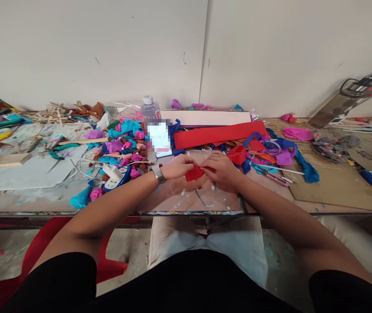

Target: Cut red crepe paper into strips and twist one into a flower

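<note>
Between my two hands is a small piece of red crepe paper (pixel 194 174), partly folded, just above the table top. My left hand (pixel 180 166), with a metal watch (pixel 158 174) on the wrist, pinches its upper edge. The fingers of my right hand (pixel 220 168) are closed on the paper's right side; the fingertips of both hands nearly meet. Beyond my hands lies a long red paper strip (pixel 220 134). A crumpled red paper piece (pixel 237 154) sits right beside my right hand. Exact finger placement is partly hidden.
A lit phone (pixel 160 141) leans by a water bottle (pixel 151 108). Left are a heap of paper flowers (pixel 124 148), a power strip (pixel 117 179) and pliers (pixel 62 148). Right lie a pink-handled cutter (pixel 276 178), cardboard (pixel 332 182) and a brown bottle (pixel 331 106).
</note>
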The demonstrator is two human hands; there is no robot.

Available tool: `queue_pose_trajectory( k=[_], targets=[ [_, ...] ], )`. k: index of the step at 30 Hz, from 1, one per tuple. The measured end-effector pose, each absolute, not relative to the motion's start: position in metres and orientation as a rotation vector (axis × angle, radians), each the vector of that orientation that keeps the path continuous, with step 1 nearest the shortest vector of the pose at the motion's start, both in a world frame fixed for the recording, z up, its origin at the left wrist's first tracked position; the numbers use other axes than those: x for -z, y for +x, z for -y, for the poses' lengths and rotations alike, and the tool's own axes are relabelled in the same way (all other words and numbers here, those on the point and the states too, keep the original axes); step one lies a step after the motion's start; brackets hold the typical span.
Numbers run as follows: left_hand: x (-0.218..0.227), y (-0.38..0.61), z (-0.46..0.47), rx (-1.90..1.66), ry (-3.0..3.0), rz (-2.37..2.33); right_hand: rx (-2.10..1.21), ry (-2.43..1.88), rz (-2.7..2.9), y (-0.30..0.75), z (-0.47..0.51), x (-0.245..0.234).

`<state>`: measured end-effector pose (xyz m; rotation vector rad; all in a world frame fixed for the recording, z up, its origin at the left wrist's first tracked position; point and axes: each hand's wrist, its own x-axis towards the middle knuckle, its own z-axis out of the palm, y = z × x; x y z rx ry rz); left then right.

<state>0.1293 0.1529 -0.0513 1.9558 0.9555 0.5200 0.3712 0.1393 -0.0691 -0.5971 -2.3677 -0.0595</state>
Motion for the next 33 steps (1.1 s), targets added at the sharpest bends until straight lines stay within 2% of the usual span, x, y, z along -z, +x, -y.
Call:
queue_pose_trajectory(
  k=[22, 33],
  targets=[
    [0.055, 0.131, -0.152, -0.584, 1.976, -0.938, 0.154, -0.652, 2.352, 0.368, -0.137, 0.068],
    [0.048, 0.133, -0.136, -0.653, 2.318, -1.051, 0.106, -0.712, 2.355, 0.366, -0.134, 0.066]
  ],
)
